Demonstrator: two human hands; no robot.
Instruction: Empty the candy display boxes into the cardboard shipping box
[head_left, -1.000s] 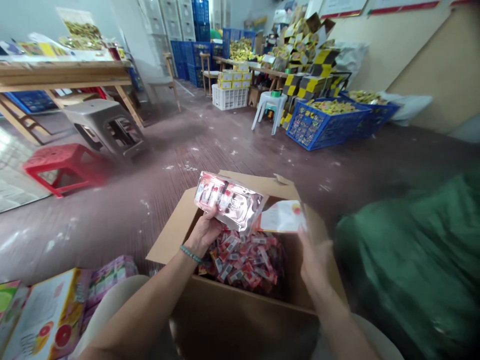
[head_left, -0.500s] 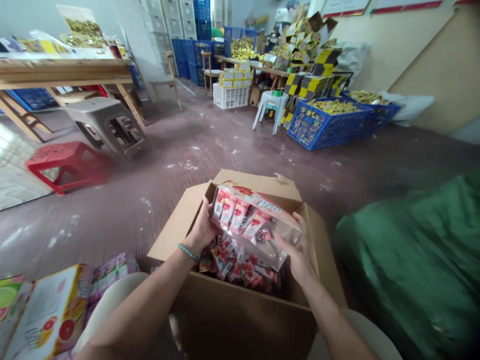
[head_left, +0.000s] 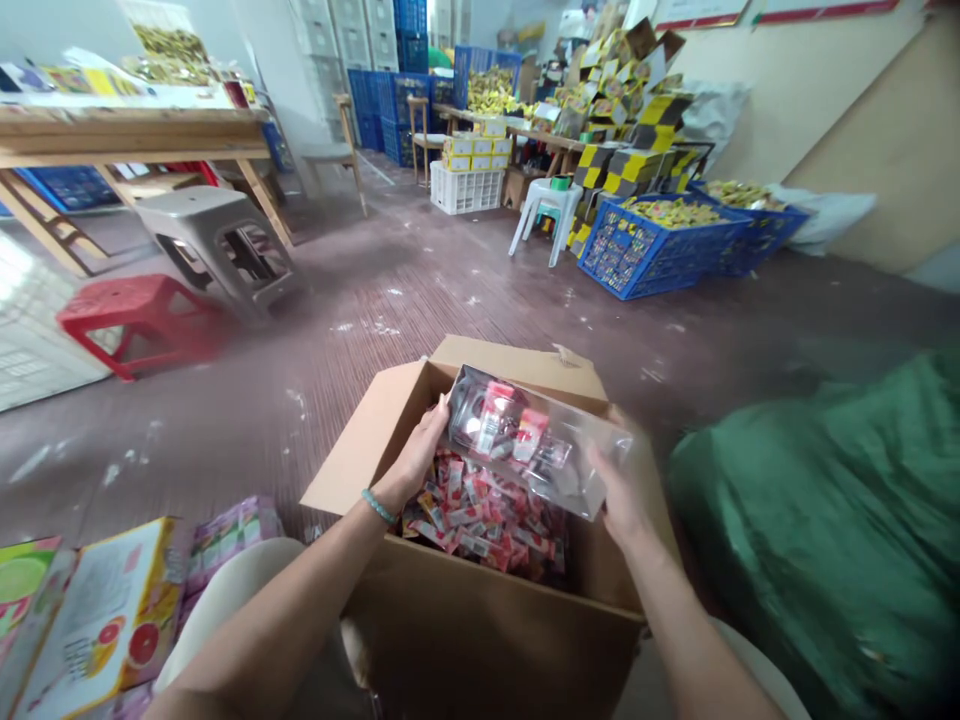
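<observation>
Between my two hands is a clear plastic box point(head_left: 577, 455), tilted above an open cardboard carton point(head_left: 517, 610). Only a few pink sachets point(head_left: 531, 432) show inside the plastic box. My left hand point(head_left: 421, 445), with a bead bracelet at its wrist, grips the box's left end. Around the right end my right hand point(head_left: 619, 495) is closed, a little blurred. Many loose pink and red sachets point(head_left: 480, 520) lie in the carton below, partly hidden by the box. The carton's flaps are folded outward, and it stands between my knees.
Printed fruit boxes point(head_left: 112, 620) and purple packs point(head_left: 232, 540) lie at the lower left. A green sack point(head_left: 825, 520) bulges on the right. Farther off stand a red stool point(head_left: 135, 310), a grey stool point(head_left: 217, 230), a white stool point(head_left: 547, 205) and filled blue crates point(head_left: 652, 250).
The clear box has turned and shifted right in my hands. Its printed side has rolled out of sight, and fewer sachets show inside it. More loose sachets are visible in the carton.
</observation>
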